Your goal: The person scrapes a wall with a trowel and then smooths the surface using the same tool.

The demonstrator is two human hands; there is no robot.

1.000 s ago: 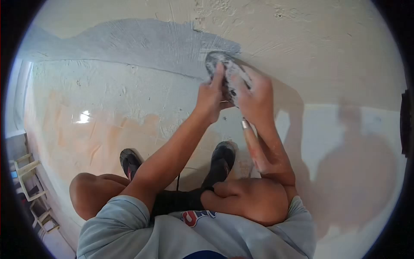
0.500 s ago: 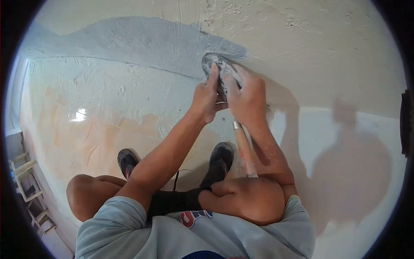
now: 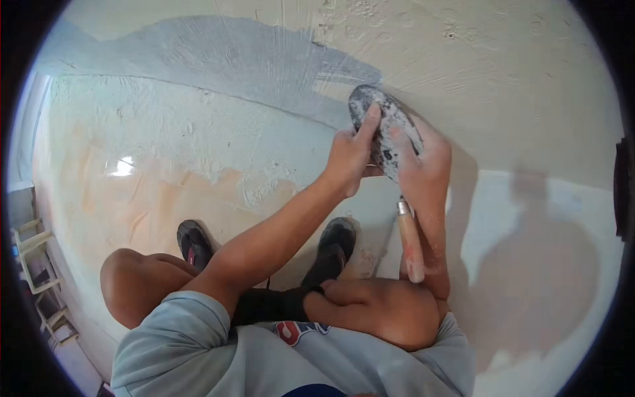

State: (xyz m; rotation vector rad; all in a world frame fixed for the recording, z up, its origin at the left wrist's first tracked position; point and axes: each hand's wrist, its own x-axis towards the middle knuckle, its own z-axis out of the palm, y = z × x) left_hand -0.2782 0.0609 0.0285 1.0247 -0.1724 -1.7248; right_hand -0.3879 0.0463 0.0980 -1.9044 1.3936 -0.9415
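Both my hands grip a dark oval tool (image 3: 383, 126) smeared with white, held against the wall just below the grey patch (image 3: 218, 56). My left hand (image 3: 354, 149) holds its left side, the thumb lying on its face. On its right side is my right hand (image 3: 423, 155), dusted white, with its fingers partly hidden around the tool. A wooden handle (image 3: 410, 245) with a metal collar hangs below my right hand, beside the forearm; what its upper end joins is hidden.
My shoes (image 3: 336, 241) and bent knees are below my arms. At the far left stands a wooden frame (image 3: 36, 255) like a ladder. The pale wall (image 3: 529, 99) meets a white surface (image 3: 496, 198) at the right, where a shadow falls.
Both hands and the oval tool have moved right and slightly down along the wall. The wooden handle has shifted right too, and more of the tool's face shows.
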